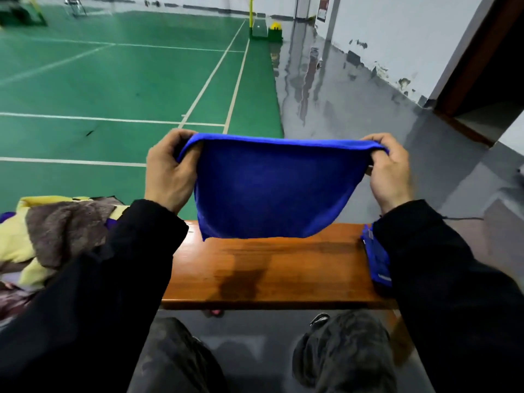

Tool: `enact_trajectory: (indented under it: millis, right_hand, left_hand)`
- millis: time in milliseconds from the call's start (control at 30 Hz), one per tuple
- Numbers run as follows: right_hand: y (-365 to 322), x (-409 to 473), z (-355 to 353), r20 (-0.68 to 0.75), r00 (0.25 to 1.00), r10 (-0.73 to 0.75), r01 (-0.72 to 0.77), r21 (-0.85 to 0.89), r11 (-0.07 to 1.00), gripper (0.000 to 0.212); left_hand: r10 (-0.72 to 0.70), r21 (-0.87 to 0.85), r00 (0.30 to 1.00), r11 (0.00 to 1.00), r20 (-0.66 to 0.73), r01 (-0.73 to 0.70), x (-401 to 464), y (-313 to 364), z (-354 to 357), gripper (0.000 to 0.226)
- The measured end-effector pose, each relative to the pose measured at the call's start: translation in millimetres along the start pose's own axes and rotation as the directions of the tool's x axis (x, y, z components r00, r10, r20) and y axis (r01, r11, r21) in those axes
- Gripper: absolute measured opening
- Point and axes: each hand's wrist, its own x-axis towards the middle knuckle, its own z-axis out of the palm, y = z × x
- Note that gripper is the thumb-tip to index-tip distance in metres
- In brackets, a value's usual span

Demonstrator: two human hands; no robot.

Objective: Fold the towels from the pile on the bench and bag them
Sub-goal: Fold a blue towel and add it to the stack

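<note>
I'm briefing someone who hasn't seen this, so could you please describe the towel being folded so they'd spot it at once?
Start at the orange wooden bench beside the green court. Above its middle, the left hand and the right hand each grip a top corner of the blue towel, which hangs between them. It is plain bright blue and held up, unlike the yellow and brown pile lying at the left.

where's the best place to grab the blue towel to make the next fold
Judging by how it hangs, hold the blue towel at its two top corners, coming in from the outer sides, as the left hand and right hand do. The top edge is stretched taut between them and the rest hangs free above the bench, so lowering it flat there should be easy.
</note>
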Motion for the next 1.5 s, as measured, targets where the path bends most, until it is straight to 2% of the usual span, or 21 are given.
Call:
enact_trajectory:
  millis: [167,300,367,433,533,633,700,767,833,933,1033,1100,1167,1267,1500]
  right_hand:
    - [-11,-10,-3,0.052,0.999,-0.013,0.01,0.051,0.999,0.033]
    - [16,-75,-25,0.103,0.995,0.003,-0.014,0.11,0.994,0.03]
    - [48,-115,-35,0.217,0.976,0.033,-0.033,-0.003,0.999,0.032]
    - [87,-150,-40,0.32,0.935,0.155,-0.124,-0.117,0.985,0.038]
    - [136,-177,-36,0.367,0.867,0.337,-0.254,-0.257,0.932,0.039]
    - [157,-176,-29,0.324,0.861,0.393,-0.285,-0.333,0.899,0.039]
    - [160,-164,-20,0.263,0.885,0.385,-0.292,-0.329,0.898,0.035]
    - [161,-146,-9,0.2,0.899,0.39,-0.31,-0.34,0.888,0.023]
    - [164,-128,2,0.155,0.903,0.402,-0.316,-0.397,0.862,0.013]
    - [171,-113,16,0.122,0.902,0.413,-0.315,-0.467,0.826,0.015]
    - [185,-108,27,0.088,0.895,0.437,-0.333,-0.52,0.787,0.022]
    - [198,-109,31,0.059,0.914,0.401,-0.307,-0.546,0.78,0.022]
    - [212,-111,33,0.036,0.942,0.334,-0.25,-0.59,0.768,0.022]
    - [221,-109,37,-0.014,0.953,0.302,-0.24,-0.644,0.726,0.025]
    - [232,-104,50,-0.062,0.942,0.33,-0.276,-0.705,0.653,0.032]
  left_hand:
    - [0.004,0.037,1.0,0.999,0.023,-0.005,0,8,-15,0.027]
    - [-0.002,0.058,0.983,0.998,0.183,-0.009,-76,-4,-30,0.013]
    - [-0.071,0.109,0.965,0.993,0.252,0.044,-135,-23,-36,0.014]
    - [-0.213,0.136,0.924,0.975,0.318,0.178,-188,-45,-37,0.014]
    - [-0.354,0.161,0.856,0.935,0.377,0.315,-234,-65,-29,0.013]
    - [-0.407,0.201,0.829,0.913,0.384,0.355,-241,-74,-19,0.011]
    - [-0.43,0.235,0.832,0.9,0.352,0.366,-231,-83,-12,0.023]
    - [-0.457,0.296,0.837,0.879,0.301,0.374,-214,-93,-4,0.03]
    - [-0.496,0.367,0.826,0.845,0.269,0.388,-196,-101,6,0.025]
    - [-0.524,0.465,0.817,0.801,0.239,0.377,-178,-121,20,0.015]
    - [-0.53,0.501,0.815,0.784,0.235,0.366,-167,-142,33,0.018]
    - [-0.535,0.536,0.811,0.769,0.237,0.35,-163,-152,41,0.026]
    - [-0.525,0.592,0.817,0.745,0.238,0.306,-162,-159,50,0.033]
    - [-0.491,0.644,0.841,0.723,0.226,0.248,-162,-164,56,0.035]
    - [-0.35,0.675,0.925,0.719,0.145,0.166,-173,-188,57,0.033]
